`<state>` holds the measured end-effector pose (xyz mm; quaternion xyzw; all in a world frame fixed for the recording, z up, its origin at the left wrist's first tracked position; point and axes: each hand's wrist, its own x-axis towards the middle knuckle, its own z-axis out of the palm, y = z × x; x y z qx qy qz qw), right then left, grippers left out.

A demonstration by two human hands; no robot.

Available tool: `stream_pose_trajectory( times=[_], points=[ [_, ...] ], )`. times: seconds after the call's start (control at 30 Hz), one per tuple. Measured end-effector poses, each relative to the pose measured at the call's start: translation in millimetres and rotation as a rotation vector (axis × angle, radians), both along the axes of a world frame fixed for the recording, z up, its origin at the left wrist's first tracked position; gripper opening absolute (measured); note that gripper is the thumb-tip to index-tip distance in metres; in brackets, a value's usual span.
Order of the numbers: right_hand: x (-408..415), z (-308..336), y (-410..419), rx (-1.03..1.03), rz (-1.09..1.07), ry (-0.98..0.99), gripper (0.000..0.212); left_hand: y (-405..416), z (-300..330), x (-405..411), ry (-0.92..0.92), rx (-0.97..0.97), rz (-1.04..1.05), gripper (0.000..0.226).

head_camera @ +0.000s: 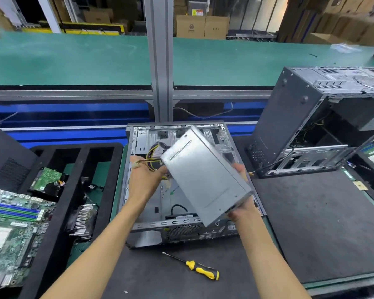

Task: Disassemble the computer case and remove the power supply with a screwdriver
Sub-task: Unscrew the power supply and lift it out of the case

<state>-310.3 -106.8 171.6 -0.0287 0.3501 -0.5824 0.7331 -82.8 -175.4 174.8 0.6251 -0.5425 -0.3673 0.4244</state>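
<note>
Far left: green motherboard with blue and green memory slots [11, 223], lying flat at the bench edge. Beside it, black foam tray with long compartments [78, 165], holding a green-backed hard drive [47, 180] in one slot and a finned metal heatsink [84, 219] nearer the front.

Centre: open grey steel computer case [151, 210], lying on its side on the black mat, interior largely stripped. Above it, lifted clear and tilted, the bare silver metal power supply box [203, 178]. Left hand [147, 180] under the box's upper-left corner, fingers curled around the corner and the bundle of yellow and black cables [152, 160] trailing from it. Right hand [244, 210] clamped on the lower-right end, with fingertips [240, 169] showing over the far long edge. Whether any plug stays seated inside the case: cannot tell, the box hiding that area.

Foreground: yellow-and-black-handled screwdriver [200, 268], loose on the mat, just in front of the case, untouched.

Right: second dark grey computer chassis [289, 126], propped upright, well apart from the hands.

Removal judged nearly done. Risks from here: loose white connectors snagging on the case's sheet-metal edges as the box swings away, jerking it from a corner-only left-hand hold; smooth metal slipping and dropping onto the case; screwdriver rolling underfoot of whatever gets set down.
</note>
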Motion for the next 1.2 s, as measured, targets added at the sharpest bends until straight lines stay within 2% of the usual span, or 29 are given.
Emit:
stream_pose_trajectory(
  times=[0.07,0.17,0.3,0.37,0.4,0.47,0.5,0.67,0.83,0.93,1.03,1.13,1.2],
  points=[
    [0,0,0,-0.034,0.022,-0.01,0.031,6,7,6,0.197,-0.08,-0.042,0.038],
    [3,5,-2,-0.058,0.039,0.057,0.028,15,18,13,0.331,-0.156,-0.206,0.045],
    [0,5,5,-0.059,-0.029,0.115,0.025,21,34,24,0.717,-0.013,-0.237,0.03],
    [3,12,9,-0.031,-0.072,0.033,0.027,24,40,34,0.831,0.035,-0.279,0.019],
    [6,19,7,-0.042,-0.05,-0.032,0.028,27,44,38,0.846,0.055,-0.312,0.023],
    [12,30,4,-0.114,-0.002,-0.064,0.025,30,52,45,0.81,0.102,-0.309,0.045],
    [15,35,2,-0.137,0.004,-0.071,0.024,31,57,45,0.785,0.114,-0.271,0.049],
    [25,41,10,-0.294,0.063,-0.188,0.023,42,79,43,0.643,0.089,0.016,0.03],
    [34,45,3,-0.291,0.138,-0.283,0.043,67,98,50,0.466,0.057,0.087,0.023],
    [44,51,-4,-0.339,0.23,-0.133,0.062,75,116,67,0.321,0.044,0.119,0.017],
    [62,63,-5,-0.471,0.336,0.043,0.052,82,136,90,0.237,0.006,0.141,0.015],
    [89,71,-9,-0.571,0.286,0.196,0.06,90,144,109,0.193,-0.008,0.115,0.02],
    [112,77,-13,-0.657,0.23,0.366,0.077,90,140,119,0.126,-0.04,0.142,0.019]
  ],
)
